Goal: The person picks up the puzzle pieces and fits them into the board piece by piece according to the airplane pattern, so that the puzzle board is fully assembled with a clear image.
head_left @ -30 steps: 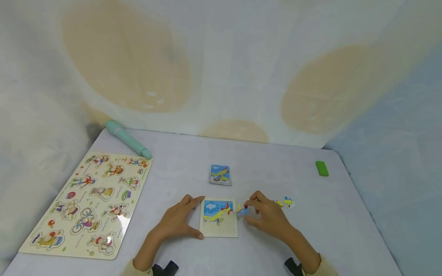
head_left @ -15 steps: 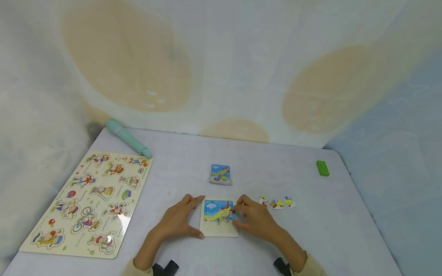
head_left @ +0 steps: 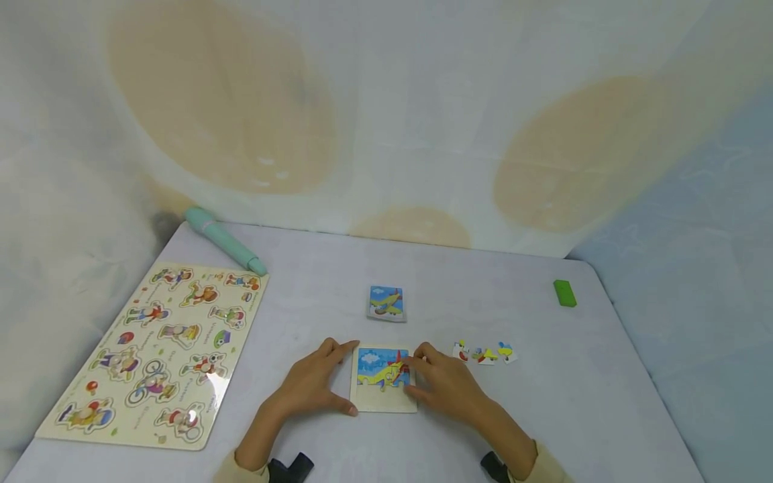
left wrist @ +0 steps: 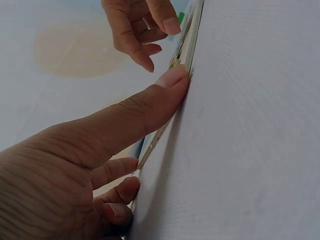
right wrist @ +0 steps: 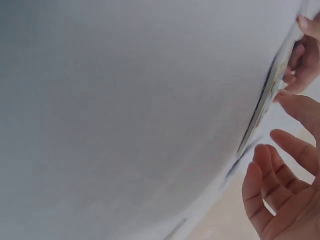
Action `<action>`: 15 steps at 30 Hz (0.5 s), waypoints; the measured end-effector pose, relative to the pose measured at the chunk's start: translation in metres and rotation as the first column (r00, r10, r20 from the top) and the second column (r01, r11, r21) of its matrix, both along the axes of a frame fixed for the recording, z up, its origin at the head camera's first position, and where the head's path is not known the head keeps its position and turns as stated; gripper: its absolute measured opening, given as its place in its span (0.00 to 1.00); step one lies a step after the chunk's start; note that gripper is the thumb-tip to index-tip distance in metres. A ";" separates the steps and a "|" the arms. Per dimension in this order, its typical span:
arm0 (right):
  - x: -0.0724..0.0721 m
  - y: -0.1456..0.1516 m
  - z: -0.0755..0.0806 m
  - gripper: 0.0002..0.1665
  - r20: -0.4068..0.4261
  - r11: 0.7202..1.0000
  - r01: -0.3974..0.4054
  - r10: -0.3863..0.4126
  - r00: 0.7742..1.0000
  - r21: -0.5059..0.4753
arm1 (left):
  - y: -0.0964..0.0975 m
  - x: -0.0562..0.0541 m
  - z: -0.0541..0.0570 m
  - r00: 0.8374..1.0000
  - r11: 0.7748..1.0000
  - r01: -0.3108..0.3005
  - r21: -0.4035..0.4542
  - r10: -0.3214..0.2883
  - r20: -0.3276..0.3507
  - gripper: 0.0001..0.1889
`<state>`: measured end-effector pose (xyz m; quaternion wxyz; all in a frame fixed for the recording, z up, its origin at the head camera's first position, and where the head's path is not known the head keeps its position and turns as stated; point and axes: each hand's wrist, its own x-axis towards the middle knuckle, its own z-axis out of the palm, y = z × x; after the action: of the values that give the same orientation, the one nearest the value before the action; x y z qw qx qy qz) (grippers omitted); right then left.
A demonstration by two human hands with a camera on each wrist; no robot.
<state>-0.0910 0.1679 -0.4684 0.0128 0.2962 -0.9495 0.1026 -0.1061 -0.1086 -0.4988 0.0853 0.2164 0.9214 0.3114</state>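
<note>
A pale jigsaw tray [head_left: 384,402] lies in front of the person in the head view, its upper part filled with a yellow and red plane on blue sky. At its left edge the left hand [head_left: 311,379] rests, with the thumb at the lower corner and the index finger at the upper one; the left wrist view shows the thumb [left wrist: 135,115] pressed to the tray's edge. Over the right edge is the right hand [head_left: 449,382], fingertips at the plane's red-tipped section. In the right wrist view its fingers [right wrist: 295,150] are spread apart, with no piece visible between them.
Three loose jigsaw pieces [head_left: 485,356] lie right of the tray. Behind it sits a small plane-picture block or stack [head_left: 386,304]. A large character peg board [head_left: 151,416] and a teal wand-like stick [head_left: 223,240] occupy the left; a green block [head_left: 565,293] lies far right.
The right hand has moved left with a blue jigsaw piece, from beside the tray to its right part. That piece now lies in the picture. The left hand has kept its place.
</note>
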 end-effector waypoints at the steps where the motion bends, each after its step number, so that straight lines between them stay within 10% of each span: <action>1: 0.003 0.000 0.001 0.28 -0.011 1.000 -0.009 0.009 1.000 0.019 | 0.000 0.000 0.000 1.000 1.000 0.001 -0.002 -0.001 -0.001 0.59; 9: 0.020 -0.002 -0.003 0.31 -0.165 0.984 -0.119 0.140 0.976 0.131 | 0.000 -0.001 0.000 1.000 1.000 0.001 -0.005 -0.001 -0.006 0.58; 15: 0.019 0.002 -0.008 0.29 -0.119 0.987 -0.092 0.107 0.987 0.128 | 0.000 -0.002 0.000 1.000 1.000 0.006 -0.005 -0.006 0.003 0.59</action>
<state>-0.0719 0.1699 -0.4762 0.0490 0.3495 -0.9353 0.0259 -0.1078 -0.1090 -0.4993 0.0882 0.2184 0.9214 0.3092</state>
